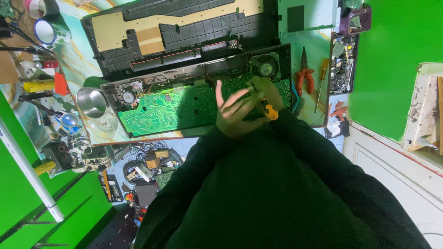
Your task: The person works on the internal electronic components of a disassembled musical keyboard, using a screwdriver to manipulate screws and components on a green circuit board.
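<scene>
A person in a dark long-sleeved top looks down at an opened black electronic device (194, 87) lying on a cluttered workbench (78, 60). Both hands meet over the device's large green circuit board (170, 108). The left hand (233, 113) has its fingers loosely spread and pointing toward twelve o'clock, resting against the other hand. The right hand (264, 90) is curled around a screwdriver with an orange and black handle (270, 110); the handle's end pokes out at five o'clock from the fist, and the tip is hidden. A small round black fan (265, 68) sits in the casing just at twelve o'clock from the right hand. At three o'clock from the hands lie red-handled pliers (303, 76) and a thin screwdriver with a yellow handle (321, 80). At nine o'clock from the board stands a shiny steel cup (91, 102). The removed black ribbed cover panel (180, 27) lies at twelve o'clock.
</scene>
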